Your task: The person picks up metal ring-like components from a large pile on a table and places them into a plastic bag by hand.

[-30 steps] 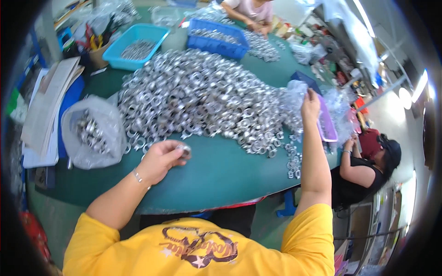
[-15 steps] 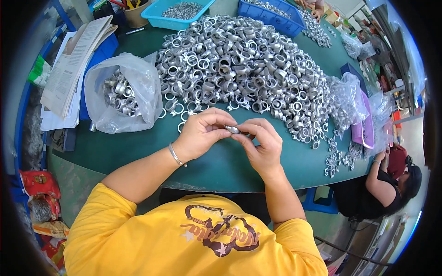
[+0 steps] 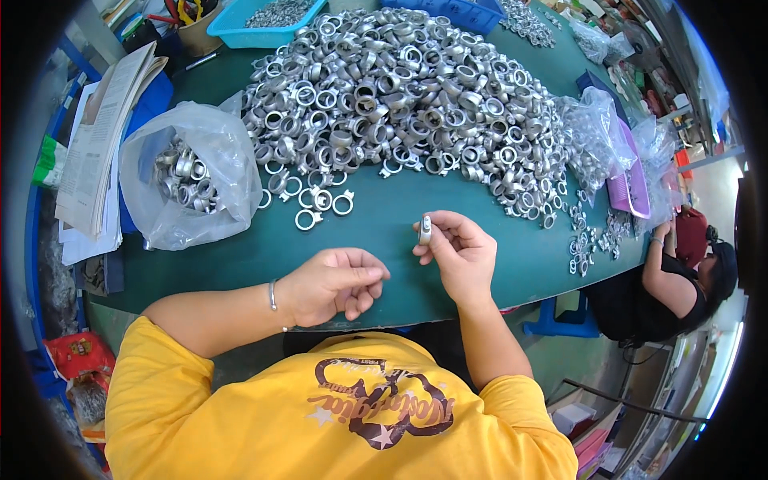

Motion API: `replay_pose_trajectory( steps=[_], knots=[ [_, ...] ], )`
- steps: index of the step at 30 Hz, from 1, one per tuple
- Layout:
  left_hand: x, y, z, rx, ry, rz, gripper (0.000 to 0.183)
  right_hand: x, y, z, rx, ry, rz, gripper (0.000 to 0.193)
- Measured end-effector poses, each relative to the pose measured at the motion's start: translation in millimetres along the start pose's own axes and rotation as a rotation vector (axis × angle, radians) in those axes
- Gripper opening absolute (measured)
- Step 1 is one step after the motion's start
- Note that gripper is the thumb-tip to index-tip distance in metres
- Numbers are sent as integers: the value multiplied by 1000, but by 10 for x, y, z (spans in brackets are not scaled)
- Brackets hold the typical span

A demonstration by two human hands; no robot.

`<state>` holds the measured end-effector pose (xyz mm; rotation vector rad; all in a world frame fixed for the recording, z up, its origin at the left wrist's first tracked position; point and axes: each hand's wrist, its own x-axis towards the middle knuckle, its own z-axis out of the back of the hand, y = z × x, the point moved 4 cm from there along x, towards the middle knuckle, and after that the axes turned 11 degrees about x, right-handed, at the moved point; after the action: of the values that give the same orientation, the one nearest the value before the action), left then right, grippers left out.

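My right hand pinches a small silver metal ring between thumb and fingertips, held upright on edge above the green table. To its left and a little nearer, my left hand is apart from the ring. Its fingers are loosely curled, and nothing shows in them. Beyond both hands rises a large heap of similar metal rings, many with small lugs. Several loose rings lie at the near left edge of the heap.
At left an open clear plastic bag holds more rings, beside stacked papers. Blue bins stand at the back. A purple basket and small parts lie right. Another person sits at far right.
My hands have separated: the left has drawn back, down and left, off the ring, while the right keeps it and has turned it upright. The view has shifted slightly.
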<state>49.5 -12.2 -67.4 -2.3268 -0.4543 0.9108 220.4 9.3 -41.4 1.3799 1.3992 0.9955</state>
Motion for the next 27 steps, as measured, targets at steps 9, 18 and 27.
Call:
replay_pose_trajectory(
  steps=[9,18,27],
  knots=[
    [-55,152,21,-215,238,40,21,-77,-207,-98,263,1,-248,12],
    [-32,159,47,-221,254,11,30,-226,-69,-310,199,200,167,14],
    [-2,184,72,-304,297,45,29,-61,139,-604,-495,399,584,16]
  ],
)
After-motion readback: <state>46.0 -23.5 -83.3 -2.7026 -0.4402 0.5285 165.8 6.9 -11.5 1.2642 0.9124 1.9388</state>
